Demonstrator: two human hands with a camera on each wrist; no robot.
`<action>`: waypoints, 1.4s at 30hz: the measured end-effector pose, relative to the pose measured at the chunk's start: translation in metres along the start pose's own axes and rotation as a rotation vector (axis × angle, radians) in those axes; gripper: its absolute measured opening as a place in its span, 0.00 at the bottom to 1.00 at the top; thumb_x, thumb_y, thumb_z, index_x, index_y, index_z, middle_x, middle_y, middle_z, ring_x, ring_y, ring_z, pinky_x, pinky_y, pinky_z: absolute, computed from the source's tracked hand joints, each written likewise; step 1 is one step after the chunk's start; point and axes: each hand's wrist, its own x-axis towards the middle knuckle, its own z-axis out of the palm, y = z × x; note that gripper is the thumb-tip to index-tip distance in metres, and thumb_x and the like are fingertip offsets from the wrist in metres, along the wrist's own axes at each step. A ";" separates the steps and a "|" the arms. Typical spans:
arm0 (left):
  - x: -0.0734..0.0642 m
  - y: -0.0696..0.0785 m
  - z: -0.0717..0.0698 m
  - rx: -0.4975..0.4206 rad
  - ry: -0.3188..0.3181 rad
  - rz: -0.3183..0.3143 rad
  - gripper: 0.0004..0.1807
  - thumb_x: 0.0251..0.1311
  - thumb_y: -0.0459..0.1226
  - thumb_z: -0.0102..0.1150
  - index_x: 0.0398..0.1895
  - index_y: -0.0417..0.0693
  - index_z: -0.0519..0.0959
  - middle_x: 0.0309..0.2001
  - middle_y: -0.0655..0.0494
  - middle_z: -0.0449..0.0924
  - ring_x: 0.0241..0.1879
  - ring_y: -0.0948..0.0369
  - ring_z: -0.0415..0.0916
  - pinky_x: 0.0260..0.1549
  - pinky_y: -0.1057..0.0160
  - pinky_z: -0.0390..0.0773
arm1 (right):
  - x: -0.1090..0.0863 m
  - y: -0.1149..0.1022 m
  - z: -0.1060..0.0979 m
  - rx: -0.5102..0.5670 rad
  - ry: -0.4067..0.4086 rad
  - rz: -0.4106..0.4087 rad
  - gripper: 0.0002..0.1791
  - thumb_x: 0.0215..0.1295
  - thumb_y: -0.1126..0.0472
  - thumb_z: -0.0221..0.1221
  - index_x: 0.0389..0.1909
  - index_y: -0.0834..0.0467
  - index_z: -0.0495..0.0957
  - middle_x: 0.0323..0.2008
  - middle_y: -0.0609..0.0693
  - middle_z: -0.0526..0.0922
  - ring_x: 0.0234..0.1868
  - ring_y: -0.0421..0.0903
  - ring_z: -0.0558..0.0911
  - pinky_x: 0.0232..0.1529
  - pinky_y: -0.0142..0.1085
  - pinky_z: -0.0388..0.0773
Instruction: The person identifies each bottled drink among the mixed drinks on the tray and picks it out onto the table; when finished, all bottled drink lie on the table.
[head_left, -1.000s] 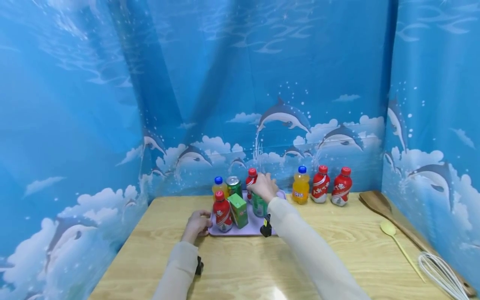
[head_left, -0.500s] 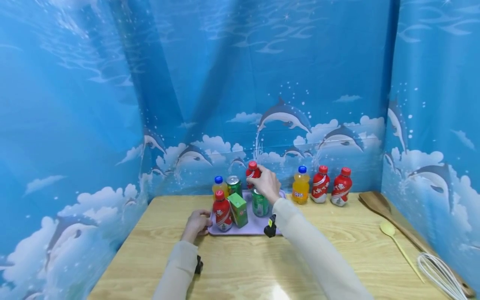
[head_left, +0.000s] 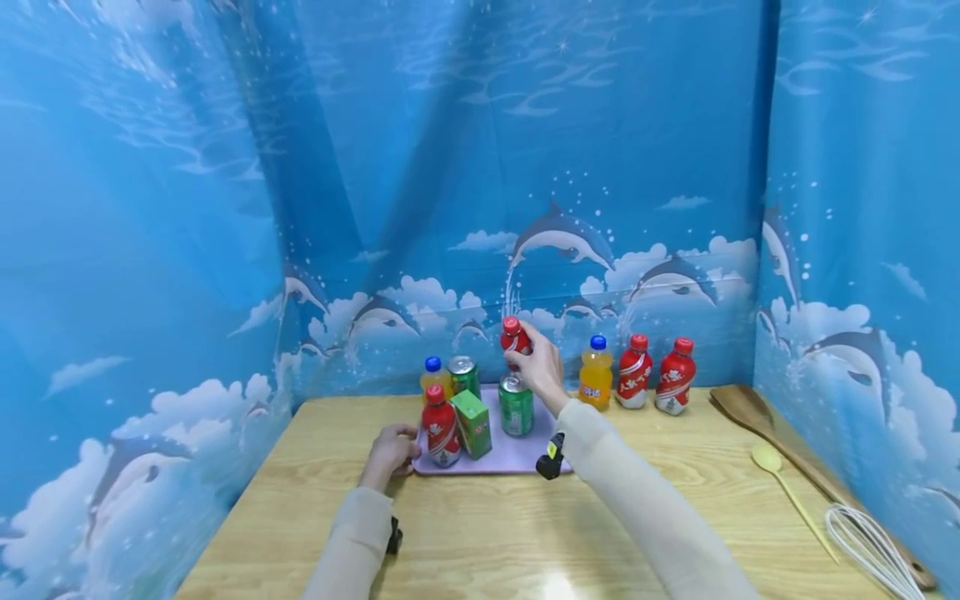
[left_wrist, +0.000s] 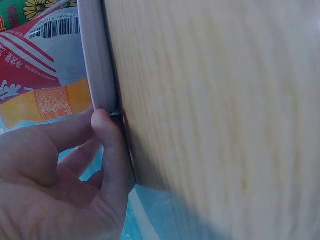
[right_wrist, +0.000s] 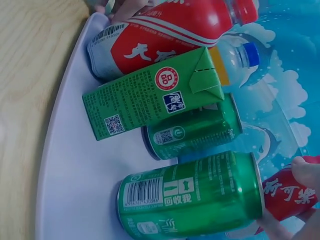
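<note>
My left hand [head_left: 392, 450] pinches the left edge of the lilac tray [head_left: 517, 457]; thumb and forefinger meet at its rim [left_wrist: 98, 60] in the left wrist view. In my right hand [head_left: 546, 368], a red cola bottle [head_left: 513, 340] is held up behind the front green soda can [head_left: 516, 406]. The can partly hides its lower end. The can stands upright on the tray. Also on the tray are a green drink carton [head_left: 472, 423], leaning toward a red bottle [head_left: 440, 427], another green can [head_left: 463, 375] and an orange drink bottle [head_left: 436, 380], partly hidden.
Right of the tray stand an orange drink bottle [head_left: 596, 375] and two red bottles [head_left: 634, 372]. A wooden spatula [head_left: 765, 429], a yellow spoon [head_left: 783, 479] and a white whisk [head_left: 873, 546] lie along the table's right side. A dolphin-print curtain [head_left: 420, 208] closes off the back.
My right hand has raised the red cola bottle off the tray's back and brought it slightly right. The left hand keeps its hold on the tray edge. The head view has shifted a little.
</note>
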 end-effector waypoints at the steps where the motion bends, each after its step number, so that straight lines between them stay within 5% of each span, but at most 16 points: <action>1: 0.000 -0.001 0.000 -0.001 -0.001 0.002 0.27 0.62 0.24 0.60 0.67 0.40 0.78 0.48 0.39 0.83 0.25 0.64 0.75 0.21 0.72 0.79 | 0.000 0.000 -0.001 0.018 -0.006 0.000 0.38 0.71 0.56 0.67 0.80 0.42 0.65 0.72 0.56 0.77 0.68 0.59 0.79 0.69 0.57 0.79; 21: -0.002 -0.001 -0.003 -0.008 0.005 0.005 0.26 0.62 0.25 0.61 0.65 0.40 0.78 0.44 0.41 0.82 0.25 0.63 0.74 0.20 0.72 0.79 | -0.009 -0.002 -0.048 0.288 -0.033 -0.069 0.40 0.73 0.62 0.64 0.82 0.44 0.61 0.74 0.59 0.73 0.62 0.62 0.81 0.60 0.56 0.86; 27: -0.001 -0.003 -0.001 0.010 0.002 0.033 0.26 0.62 0.25 0.60 0.65 0.38 0.78 0.42 0.42 0.82 0.22 0.64 0.73 0.19 0.72 0.78 | -0.023 0.007 -0.066 0.250 -0.016 -0.086 0.41 0.73 0.60 0.65 0.83 0.47 0.59 0.76 0.58 0.71 0.67 0.63 0.79 0.63 0.53 0.85; 32: 0.000 -0.001 -0.001 0.011 0.009 0.025 0.26 0.62 0.25 0.60 0.66 0.39 0.78 0.44 0.41 0.83 0.22 0.64 0.73 0.19 0.72 0.78 | -0.038 0.015 -0.079 0.138 0.003 -0.118 0.42 0.72 0.56 0.67 0.83 0.49 0.60 0.74 0.59 0.74 0.62 0.61 0.82 0.56 0.49 0.88; 42: 0.002 -0.003 -0.002 0.010 0.000 0.020 0.27 0.61 0.24 0.59 0.66 0.39 0.78 0.51 0.36 0.82 0.22 0.64 0.74 0.19 0.71 0.78 | -0.062 0.038 -0.105 0.116 -0.046 -0.006 0.43 0.72 0.57 0.66 0.83 0.54 0.58 0.74 0.64 0.71 0.60 0.61 0.82 0.45 0.32 0.88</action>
